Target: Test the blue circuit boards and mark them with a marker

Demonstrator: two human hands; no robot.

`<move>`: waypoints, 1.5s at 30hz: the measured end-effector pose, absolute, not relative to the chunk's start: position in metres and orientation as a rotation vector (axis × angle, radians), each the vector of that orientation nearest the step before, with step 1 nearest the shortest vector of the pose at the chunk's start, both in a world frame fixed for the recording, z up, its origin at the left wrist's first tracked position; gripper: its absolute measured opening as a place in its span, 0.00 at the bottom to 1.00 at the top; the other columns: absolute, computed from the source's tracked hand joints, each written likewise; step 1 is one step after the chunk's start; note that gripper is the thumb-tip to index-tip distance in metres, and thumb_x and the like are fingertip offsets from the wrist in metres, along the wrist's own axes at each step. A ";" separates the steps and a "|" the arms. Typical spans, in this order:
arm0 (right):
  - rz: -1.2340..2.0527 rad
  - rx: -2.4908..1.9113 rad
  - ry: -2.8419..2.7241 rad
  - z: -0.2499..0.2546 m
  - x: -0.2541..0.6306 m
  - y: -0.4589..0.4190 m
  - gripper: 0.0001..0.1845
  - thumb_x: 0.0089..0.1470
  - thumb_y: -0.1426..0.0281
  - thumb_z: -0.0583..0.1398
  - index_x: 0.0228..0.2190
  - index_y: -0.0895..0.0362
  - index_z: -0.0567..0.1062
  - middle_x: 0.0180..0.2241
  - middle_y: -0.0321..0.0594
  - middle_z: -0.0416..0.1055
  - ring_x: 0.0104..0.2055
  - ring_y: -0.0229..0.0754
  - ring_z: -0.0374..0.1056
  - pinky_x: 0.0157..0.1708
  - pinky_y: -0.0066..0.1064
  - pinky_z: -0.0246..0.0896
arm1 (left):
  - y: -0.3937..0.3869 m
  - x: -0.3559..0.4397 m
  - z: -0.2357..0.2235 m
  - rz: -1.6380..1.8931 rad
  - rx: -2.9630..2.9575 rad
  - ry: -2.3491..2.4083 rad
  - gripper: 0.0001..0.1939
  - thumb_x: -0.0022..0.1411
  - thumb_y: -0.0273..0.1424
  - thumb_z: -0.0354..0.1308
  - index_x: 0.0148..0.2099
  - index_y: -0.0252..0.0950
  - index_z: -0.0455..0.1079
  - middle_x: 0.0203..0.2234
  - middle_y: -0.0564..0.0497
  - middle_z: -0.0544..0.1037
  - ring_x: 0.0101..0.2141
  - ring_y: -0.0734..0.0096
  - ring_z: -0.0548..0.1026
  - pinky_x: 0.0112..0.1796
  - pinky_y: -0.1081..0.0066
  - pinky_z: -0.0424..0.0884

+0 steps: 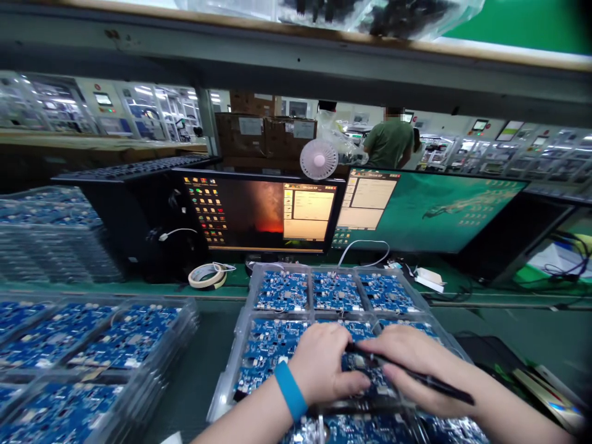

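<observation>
A clear plastic tray (245, 327) holds blue circuit boards (337, 291) in compartments in front of me. My left hand (324, 364), with a blue band (290, 390) at its wrist, rests over the middle boards. Its thumb is stretched out, apart from the index finger; the other fingers are mostly hidden. My right hand (409, 361) is closed around a slim black pen-like tool (435, 385). The tool's front end points toward my left index finger, and its tapered back end sticks out past my palm. The contact at its tip is unclear.
Stacked trays of blue boards (134, 336) stand at left, with more (50, 240) behind. Two monitors (259, 216) and a small fan (319, 159) face me. A tape roll (207, 275) and white box (429, 279) lie nearby. A shelf (296, 58) hangs overhead; a person (391, 142) stands beyond.
</observation>
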State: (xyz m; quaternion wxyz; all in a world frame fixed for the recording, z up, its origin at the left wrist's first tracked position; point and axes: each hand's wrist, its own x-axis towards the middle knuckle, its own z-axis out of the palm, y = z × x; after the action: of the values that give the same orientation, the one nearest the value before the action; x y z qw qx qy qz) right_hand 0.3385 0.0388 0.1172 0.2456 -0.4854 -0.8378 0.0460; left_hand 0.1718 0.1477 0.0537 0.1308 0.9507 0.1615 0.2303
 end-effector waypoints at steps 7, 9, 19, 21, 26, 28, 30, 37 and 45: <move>0.254 -1.408 -1.721 0.124 0.325 0.096 0.13 0.50 0.71 0.49 0.31 0.56 0.73 0.25 0.37 0.70 0.27 0.37 0.66 0.29 0.27 0.61 | 0.172 0.147 0.069 0.524 2.797 0.924 0.28 0.55 0.53 0.37 0.39 0.32 0.61 0.32 0.44 0.68 0.35 0.59 0.67 0.36 0.62 0.63; 0.505 -1.522 -1.541 0.104 0.307 0.135 0.13 0.49 0.69 0.49 0.28 0.56 0.73 0.21 0.35 0.68 0.21 0.35 0.64 0.21 0.25 0.59 | 0.177 0.143 0.059 0.471 2.830 1.047 0.27 0.55 0.51 0.41 0.37 0.31 0.62 0.32 0.43 0.69 0.36 0.57 0.67 0.37 0.60 0.62; 0.810 -1.630 -1.195 0.016 0.276 0.206 0.14 0.44 0.68 0.48 0.26 0.58 0.71 0.19 0.34 0.67 0.17 0.33 0.62 0.18 0.24 0.58 | 0.185 0.143 0.031 0.457 2.808 1.100 0.28 0.52 0.51 0.46 0.41 0.30 0.63 0.36 0.41 0.69 0.40 0.56 0.66 0.39 0.62 0.63; 0.820 -1.632 -1.188 0.014 0.278 0.205 0.14 0.44 0.67 0.48 0.27 0.57 0.71 0.20 0.34 0.68 0.18 0.33 0.62 0.18 0.24 0.58 | 0.185 0.144 0.031 0.458 2.786 1.103 0.28 0.52 0.52 0.46 0.41 0.29 0.62 0.37 0.40 0.69 0.40 0.56 0.66 0.39 0.62 0.63; 0.831 -1.634 -1.143 0.015 0.278 0.207 0.12 0.43 0.66 0.50 0.26 0.57 0.72 0.19 0.34 0.68 0.17 0.33 0.61 0.17 0.23 0.56 | 0.184 0.143 0.033 0.450 2.763 1.102 0.28 0.51 0.52 0.46 0.39 0.30 0.63 0.36 0.40 0.69 0.40 0.55 0.66 0.39 0.61 0.63; 0.853 -1.615 -1.116 0.017 0.278 0.206 0.12 0.42 0.67 0.51 0.24 0.58 0.72 0.17 0.34 0.67 0.16 0.33 0.61 0.16 0.23 0.55 | 0.183 0.143 0.034 0.450 2.762 1.104 0.28 0.52 0.52 0.46 0.39 0.29 0.62 0.36 0.40 0.69 0.40 0.55 0.66 0.39 0.61 0.63; 0.878 -1.575 -1.077 0.019 0.279 0.205 0.11 0.41 0.68 0.51 0.22 0.59 0.72 0.15 0.34 0.66 0.15 0.33 0.59 0.14 0.22 0.53 | 0.183 0.142 0.034 0.450 2.758 1.106 0.28 0.52 0.52 0.45 0.39 0.29 0.62 0.36 0.41 0.69 0.40 0.55 0.66 0.39 0.61 0.63; 0.900 -1.315 -0.843 0.027 0.294 0.202 0.13 0.43 0.64 0.51 0.20 0.60 0.69 0.11 0.32 0.60 0.12 0.29 0.52 0.11 0.21 0.45 | 0.186 0.143 0.030 0.553 2.704 1.137 0.27 0.55 0.52 0.42 0.40 0.31 0.61 0.37 0.41 0.68 0.41 0.56 0.65 0.41 0.61 0.61; 0.932 -1.158 -0.750 0.030 0.296 0.199 0.13 0.42 0.64 0.51 0.14 0.59 0.64 0.07 0.29 0.53 0.10 0.29 0.47 0.09 0.21 0.40 | 0.187 0.144 0.034 0.612 2.670 1.275 0.28 0.56 0.52 0.35 0.36 0.32 0.61 0.32 0.43 0.68 0.36 0.57 0.67 0.36 0.61 0.61</move>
State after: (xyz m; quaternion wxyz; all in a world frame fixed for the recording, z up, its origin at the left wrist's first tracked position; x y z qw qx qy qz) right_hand 0.2960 0.1987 0.0299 0.6729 -0.5146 -0.3333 0.4139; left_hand 0.1438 0.1870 0.0337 0.0602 0.8821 0.4211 0.2022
